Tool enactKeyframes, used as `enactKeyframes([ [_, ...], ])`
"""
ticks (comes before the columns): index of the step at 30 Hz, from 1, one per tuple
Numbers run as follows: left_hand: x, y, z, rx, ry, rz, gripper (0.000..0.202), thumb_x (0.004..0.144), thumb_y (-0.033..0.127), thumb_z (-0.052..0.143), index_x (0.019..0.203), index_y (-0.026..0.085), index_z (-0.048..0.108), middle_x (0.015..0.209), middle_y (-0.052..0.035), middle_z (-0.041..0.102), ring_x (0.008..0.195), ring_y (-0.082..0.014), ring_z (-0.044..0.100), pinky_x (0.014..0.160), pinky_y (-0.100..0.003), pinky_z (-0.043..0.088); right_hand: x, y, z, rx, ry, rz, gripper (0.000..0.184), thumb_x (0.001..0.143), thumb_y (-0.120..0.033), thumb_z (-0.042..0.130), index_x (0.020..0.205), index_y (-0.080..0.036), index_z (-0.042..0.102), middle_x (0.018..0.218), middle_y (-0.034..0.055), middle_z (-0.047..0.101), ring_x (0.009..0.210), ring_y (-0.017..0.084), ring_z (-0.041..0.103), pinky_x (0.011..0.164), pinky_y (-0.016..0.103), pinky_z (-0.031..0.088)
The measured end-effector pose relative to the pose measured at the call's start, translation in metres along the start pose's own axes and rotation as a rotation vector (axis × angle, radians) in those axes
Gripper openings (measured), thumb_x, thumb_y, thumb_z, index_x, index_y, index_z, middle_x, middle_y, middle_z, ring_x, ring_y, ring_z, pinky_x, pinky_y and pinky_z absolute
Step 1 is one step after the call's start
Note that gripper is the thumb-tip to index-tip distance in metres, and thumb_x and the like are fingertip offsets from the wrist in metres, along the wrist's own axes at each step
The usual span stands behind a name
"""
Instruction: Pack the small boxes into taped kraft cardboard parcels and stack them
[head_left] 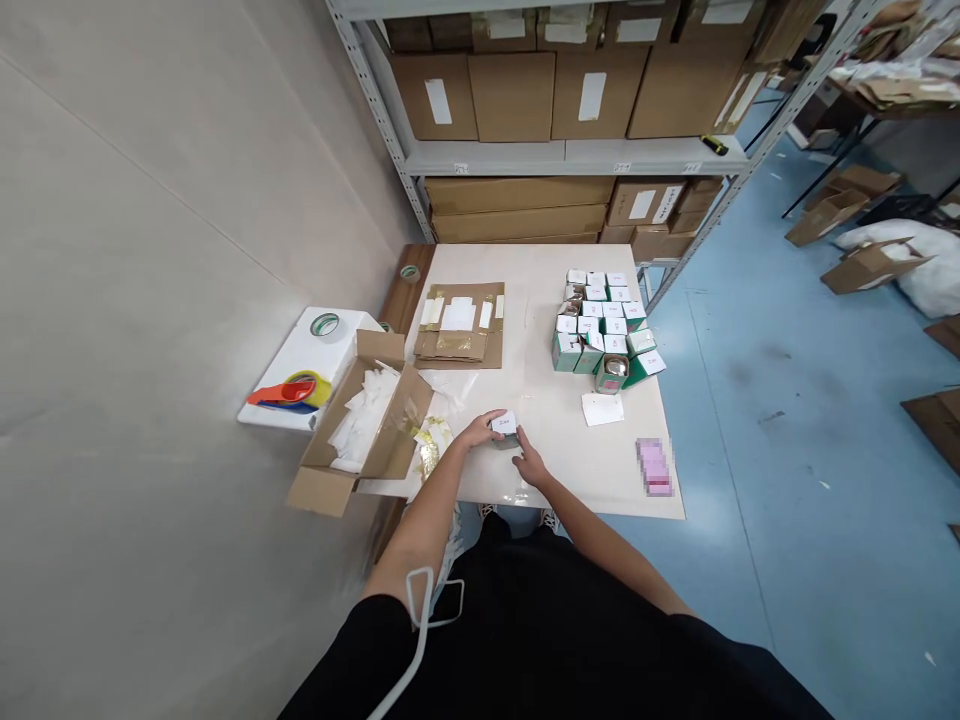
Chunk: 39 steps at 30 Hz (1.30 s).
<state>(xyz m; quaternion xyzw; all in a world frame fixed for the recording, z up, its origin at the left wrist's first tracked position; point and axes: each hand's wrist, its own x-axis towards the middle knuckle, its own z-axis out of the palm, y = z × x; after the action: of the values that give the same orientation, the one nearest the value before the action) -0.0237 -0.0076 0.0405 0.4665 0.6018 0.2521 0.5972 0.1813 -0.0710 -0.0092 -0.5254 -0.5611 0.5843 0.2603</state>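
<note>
Both hands meet over a small white-topped box [504, 424] near the front of the white table [540, 400]. My left hand [480, 430] curls round the box's left side. My right hand [529, 464] touches its right lower side with bent fingers. Just left of them lies crumpled gold foil wrapping [432, 440]. An open cardboard carton [367, 420] filled with white packing pieces stands at the table's left edge.
A cluster of several small green-and-white boxes [604, 325] sits at the back right, a white card [602, 408] before it and a pink item [654, 466] near the front right corner. Flattened cardboard [461, 325] lies at the back left. Tape rolls [325, 324] rest on a side shelf; shelving with cartons [525, 95] stands behind.
</note>
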Motion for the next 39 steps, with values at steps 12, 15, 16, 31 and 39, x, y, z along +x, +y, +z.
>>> enactKeyframes([
  [12, -0.001, 0.008, 0.015, -0.164, 0.270, -0.136, 0.067, 0.093, 0.065, 0.061, 0.144, 0.022, 0.060, 0.139, -0.0129, 0.069, 0.117, -0.0244, 0.071, 0.097, -0.036, 0.056, -0.001, -0.004, -0.006, -0.070, -0.034, 0.021, 0.088, 0.076, -0.019, 0.060, 0.161, -0.026, 0.041, 0.159, 0.0066, 0.053, 0.128, 0.028, 0.063, 0.114, 0.047, 0.047],
  [15, 0.007, 0.009, 0.021, -0.034, 0.449, -0.202, 0.063, 0.092, 0.057, 0.065, 0.141, 0.018, 0.060, 0.122, -0.0128, 0.076, 0.107, -0.0251, 0.074, 0.096, -0.037, 0.056, -0.002, -0.005, -0.004, -0.103, -0.036, -0.018, 0.087, 0.075, -0.018, 0.060, 0.159, -0.024, 0.044, 0.159, 0.0073, 0.052, 0.136, 0.028, 0.058, 0.118, 0.046, 0.043],
  [16, 0.009, 0.008, 0.022, -0.012, 0.481, -0.214, 0.064, 0.091, 0.052, 0.068, 0.144, 0.018, 0.058, 0.120, -0.0133, 0.077, 0.108, -0.0257, 0.073, 0.097, -0.038, 0.055, -0.002, -0.006, -0.004, -0.115, -0.030, -0.024, 0.086, 0.074, -0.017, 0.060, 0.159, -0.024, 0.045, 0.159, 0.0074, 0.053, 0.137, 0.028, 0.057, 0.120, 0.046, 0.041],
  [31, 0.004, -0.011, 0.010, 0.127, 0.220, 0.058, 0.041, 0.076, 0.026, 0.076, 0.117, 0.020, 0.076, 0.127, -0.0092, 0.075, 0.118, -0.0259, 0.069, 0.106, -0.038, 0.051, 0.005, -0.031, 0.031, -0.306, 0.257, 0.043, 0.079, 0.076, -0.012, 0.058, 0.153, -0.023, 0.051, 0.132, 0.0108, 0.063, 0.125, 0.029, 0.063, 0.110, 0.043, 0.051],
  [39, -0.001, -0.028, -0.007, -0.139, 0.086, 0.018, 0.048, 0.085, 0.030, 0.057, 0.129, 0.019, 0.075, 0.130, -0.0091, 0.075, 0.115, -0.0251, 0.072, 0.096, -0.036, 0.058, 0.016, -0.038, 0.054, -0.343, 0.479, 0.103, 0.047, 0.087, -0.035, 0.062, 0.132, -0.022, 0.061, 0.128, 0.0138, 0.067, 0.117, 0.033, 0.068, 0.099, 0.042, 0.055],
])
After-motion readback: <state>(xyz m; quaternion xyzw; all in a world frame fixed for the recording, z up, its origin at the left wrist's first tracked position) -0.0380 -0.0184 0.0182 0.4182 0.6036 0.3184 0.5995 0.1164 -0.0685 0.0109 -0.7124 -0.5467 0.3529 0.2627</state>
